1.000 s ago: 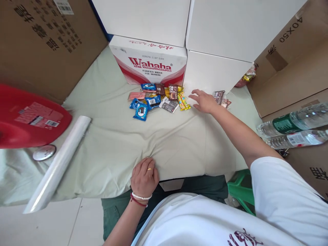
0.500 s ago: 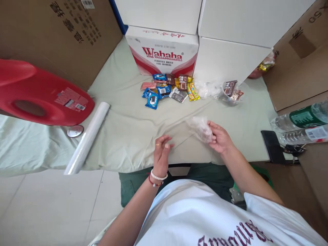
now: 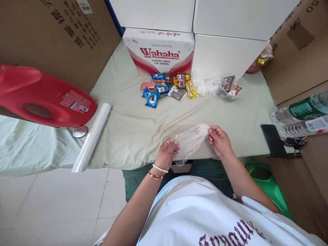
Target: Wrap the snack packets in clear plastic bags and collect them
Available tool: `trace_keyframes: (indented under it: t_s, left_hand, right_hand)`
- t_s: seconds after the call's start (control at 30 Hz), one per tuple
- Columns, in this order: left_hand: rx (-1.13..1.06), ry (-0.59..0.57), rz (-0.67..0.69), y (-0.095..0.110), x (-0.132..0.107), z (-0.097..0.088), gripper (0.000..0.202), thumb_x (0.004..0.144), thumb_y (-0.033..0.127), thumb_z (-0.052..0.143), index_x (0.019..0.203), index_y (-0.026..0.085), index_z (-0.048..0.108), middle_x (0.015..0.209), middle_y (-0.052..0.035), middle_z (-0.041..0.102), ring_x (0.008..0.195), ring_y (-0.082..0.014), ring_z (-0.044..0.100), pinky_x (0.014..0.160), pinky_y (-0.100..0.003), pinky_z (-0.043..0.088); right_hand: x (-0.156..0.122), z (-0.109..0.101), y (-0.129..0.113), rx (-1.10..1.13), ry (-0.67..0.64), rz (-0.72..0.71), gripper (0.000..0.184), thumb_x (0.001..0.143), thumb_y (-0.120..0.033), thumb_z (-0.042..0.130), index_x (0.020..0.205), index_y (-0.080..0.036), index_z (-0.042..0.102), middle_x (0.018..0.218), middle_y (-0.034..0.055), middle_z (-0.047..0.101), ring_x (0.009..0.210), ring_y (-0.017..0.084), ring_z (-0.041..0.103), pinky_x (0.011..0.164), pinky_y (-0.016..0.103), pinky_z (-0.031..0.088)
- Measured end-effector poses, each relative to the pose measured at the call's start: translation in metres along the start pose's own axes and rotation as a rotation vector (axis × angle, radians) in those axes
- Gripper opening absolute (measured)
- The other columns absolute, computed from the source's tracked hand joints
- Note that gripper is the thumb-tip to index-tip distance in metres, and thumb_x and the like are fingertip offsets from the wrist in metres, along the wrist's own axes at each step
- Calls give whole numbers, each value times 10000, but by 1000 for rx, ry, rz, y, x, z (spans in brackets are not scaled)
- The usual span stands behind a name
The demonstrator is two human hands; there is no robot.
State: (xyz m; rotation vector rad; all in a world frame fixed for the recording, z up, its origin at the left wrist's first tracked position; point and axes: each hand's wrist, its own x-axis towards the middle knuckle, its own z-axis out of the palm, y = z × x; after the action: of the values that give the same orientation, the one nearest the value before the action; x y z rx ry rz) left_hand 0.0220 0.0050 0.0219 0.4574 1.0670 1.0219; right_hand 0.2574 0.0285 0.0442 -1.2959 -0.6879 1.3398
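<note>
Plastic [image 3: 192, 139] btwn both hands [image 3: 165, 154] [image 3: 221, 141]

Left edge of clear plastic film [image 3: 192, 140] gripped by left hand [image 3: 167, 150], half-curled; right edge pinched by right hand [image 3: 219, 140], thumb against fingers [image 3: 214, 128]. Both forearms [image 3: 139, 200] angled inward toward film.

One Wahaha box [image 3: 159, 56]. Nearer than it: four blue packets [image 3: 151, 99] (other sweets overlap too much to count), one held bag [image 3: 192, 140], one left hand [image 3: 166, 153], one right hand [image 3: 220, 142]. Left of it: one jug [image 3: 57, 92], one roll [image 3: 93, 136]. Right: one bowl [image 3: 230, 97], two bottles [image 3: 306, 108], one stool [image 3: 276, 192].
</note>
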Motion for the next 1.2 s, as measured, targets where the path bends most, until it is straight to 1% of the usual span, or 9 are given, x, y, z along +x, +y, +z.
trace_keyframes:
  t_s: [0.13,0.27,0.4,0.5,0.7,0.8,0.93,1.1,1.2]
  left_hand:
    - [-5,73,76,-3,1,2,490,677,511,906,786,210,536,678,69,555,609,-77,557,552,-204,451]
    - [2,76,116,-9,2,4,483,673,469,908,830,218,526,787,55,615,691,-95,623,681,-249,509]
    - [152,-141,161,-14,-11,1,439,639,406,948,763,195,584,921,0,647,860,-142,647,839,-306,512]
    - [222,-348,98,-11,-23,-3,465,716,603,871,796,185,682,986,-72,676,991,-219,643,915,-363,513]
    - [-6,-250,-152,4,-18,-2,709,783,867,609,956,191,732,1029,-121,740,1050,-276,680,842,-395,579]
    - [-40,-269,-158,10,-7,10,608,752,738,771,1000,184,737,968,-90,762,978,-265,712,823,-375,578]
    - [-140,-143,-97,16,9,22,381,665,358,941,914,172,721,884,-26,751,802,-169,696,740,-293,557]
    - [-186,-107,-3,23,21,20,387,623,271,951,893,190,687,810,28,698,667,-101,632,582,-220,460]
    - [-139,-74,75,21,20,21,413,597,307,974,863,189,681,751,52,649,617,-67,565,588,-212,435]
  right_hand:
    - [-6,4,11,-31,95,-55,469,720,-541,868,993,-234,641,831,-31,653,589,75,540,519,200,457]
    - [-21,19,27,-52,32,152,544,747,-698,792,988,-238,629,835,31,702,676,158,642,521,252,517]
    - [-26,34,34,-131,-101,147,455,727,-618,837,851,-222,650,779,14,671,693,156,609,554,250,500]
    - [-20,38,29,-74,-88,55,380,728,-552,840,820,-222,676,677,-36,599,597,119,514,535,235,437]
    - [-28,40,14,83,-415,318,490,687,-452,895,1105,-244,748,822,-15,710,669,145,617,629,268,499]
    - [-38,39,16,37,-529,343,653,730,-489,873,1316,-281,676,815,-23,710,635,141,609,593,255,472]
    - [-42,28,23,-198,-461,176,670,878,-536,734,1472,-287,552,664,-54,647,453,106,416,449,228,318]
    - [-36,-1,30,-376,-433,55,427,944,-563,630,1230,-249,670,756,-19,668,521,117,463,501,254,389]
    - [-33,-7,30,-446,-465,-8,419,926,-554,671,1190,-230,690,1001,41,717,832,177,642,731,299,524]
